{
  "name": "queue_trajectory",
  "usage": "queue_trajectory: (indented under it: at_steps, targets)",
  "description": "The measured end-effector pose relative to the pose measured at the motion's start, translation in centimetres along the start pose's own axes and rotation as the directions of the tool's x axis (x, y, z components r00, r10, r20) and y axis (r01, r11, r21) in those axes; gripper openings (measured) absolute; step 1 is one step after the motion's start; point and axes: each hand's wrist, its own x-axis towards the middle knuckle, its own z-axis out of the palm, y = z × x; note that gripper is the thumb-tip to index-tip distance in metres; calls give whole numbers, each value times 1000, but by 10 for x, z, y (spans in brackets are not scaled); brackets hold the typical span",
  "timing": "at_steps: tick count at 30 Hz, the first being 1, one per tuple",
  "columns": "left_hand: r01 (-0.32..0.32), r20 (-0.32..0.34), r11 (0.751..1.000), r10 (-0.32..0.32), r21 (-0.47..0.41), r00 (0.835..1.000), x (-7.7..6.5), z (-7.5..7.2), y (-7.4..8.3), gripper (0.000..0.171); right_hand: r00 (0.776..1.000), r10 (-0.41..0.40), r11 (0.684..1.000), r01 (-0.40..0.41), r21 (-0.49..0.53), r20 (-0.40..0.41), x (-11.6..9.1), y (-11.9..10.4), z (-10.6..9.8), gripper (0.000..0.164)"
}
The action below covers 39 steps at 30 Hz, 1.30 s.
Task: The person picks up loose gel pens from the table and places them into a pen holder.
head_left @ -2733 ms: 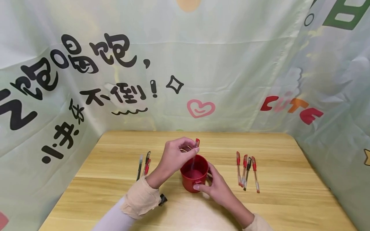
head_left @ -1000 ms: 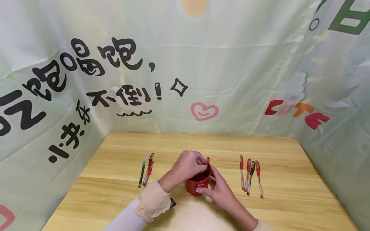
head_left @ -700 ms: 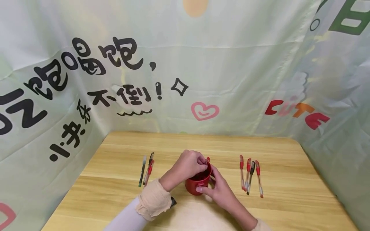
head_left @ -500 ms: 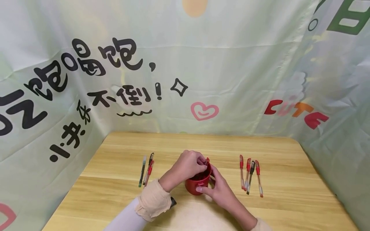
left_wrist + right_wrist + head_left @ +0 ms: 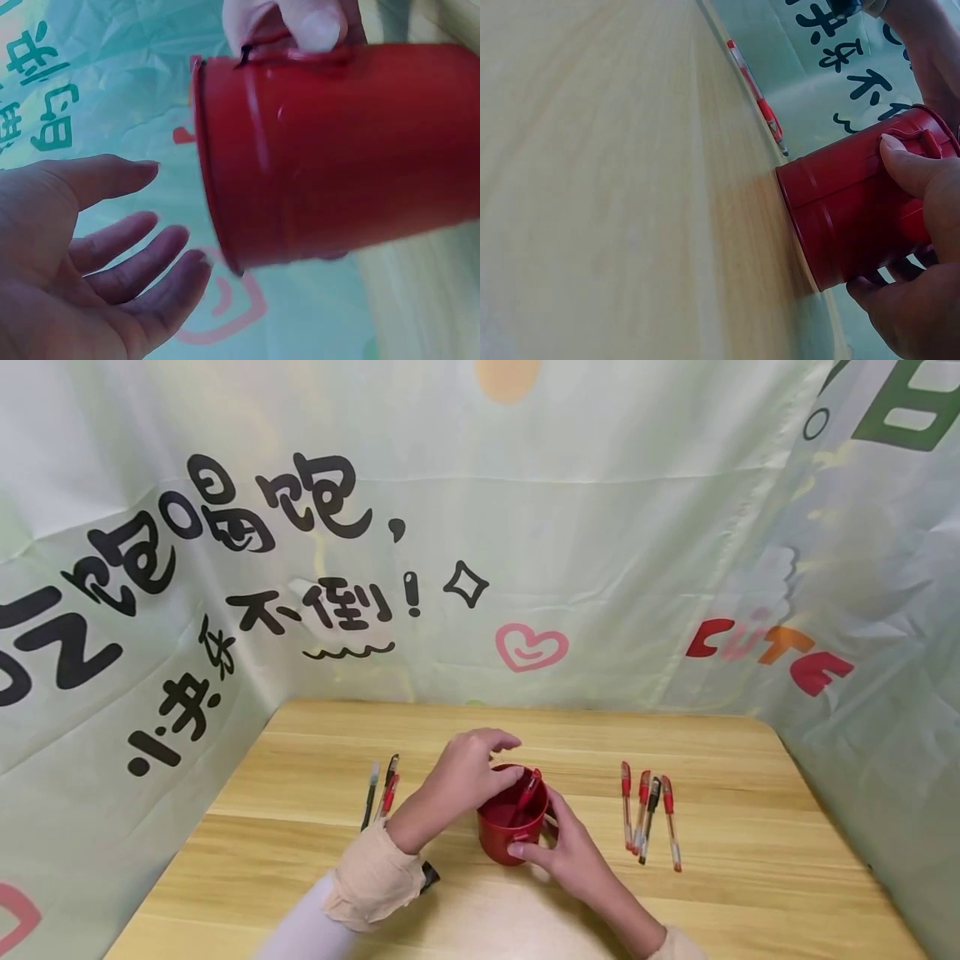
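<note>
A red metal bucket-like cup [image 5: 498, 845] stands upright on the table, with a red-capped pen [image 5: 529, 788] leaning inside against the far right of its rim. My right hand [image 5: 576, 853] grips the cup's right side, thumb at the front by a small handle. Just above the rim on the left hovers my left hand [image 5: 459, 772], fingers spread apart and holding nothing. In the left wrist view, a gap separates the left hand [image 5: 112, 259] from the cup's mouth [image 5: 201, 150]. The right wrist view has the right thumb [image 5: 906, 166] pressed on the cup wall.
Left of the cup lie a dark pen with a pale cap [image 5: 371, 795], a black-capped pen [image 5: 392, 767] and a red pen [image 5: 388, 795], partly behind the left wrist. Several red and black pens [image 5: 651, 814] lie on the right. Printed cloth [image 5: 600, 568] surrounds the wooden table [image 5: 750, 827].
The left hand has lowered the red-capped pen into the cup, let go of it and drawn back up and left. The right hand has stayed on the cup.
</note>
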Motion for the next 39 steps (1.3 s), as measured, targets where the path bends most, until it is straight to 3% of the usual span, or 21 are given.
queue_trajectory:
  at_steps: [7, 15, 20, 26, 39]
  targets:
    - [14, -107, 1000, -15, -11, 994, -2, -16, -19, 44, 1000, -13, 1000, 13, -11, -9, 0, -1, 0, 97]
    - [41, -217, 992, -13, 123, 976, -6, -27, -51, 48, 1000, -14, 1000, 15, 12, -14, 0, 0, 1, 97]
    - [78, -237, 984, -38, 158, 971, -11, -31, -76, 48, 1000, -17, 1000, 17, 26, -13, -1, 0, 2, 98]
    - [152, -216, 969, -108, 195, 970, -20, -35, -103, 49, 1000, -7, 1000, 7, 14, -16, -1, 1, 3, 99]
    - [260, -197, 945, -221, 200, 955, -33, -44, -142, 51, 1000, 15, 999, -14, 35, -13, -1, -2, 2, 101]
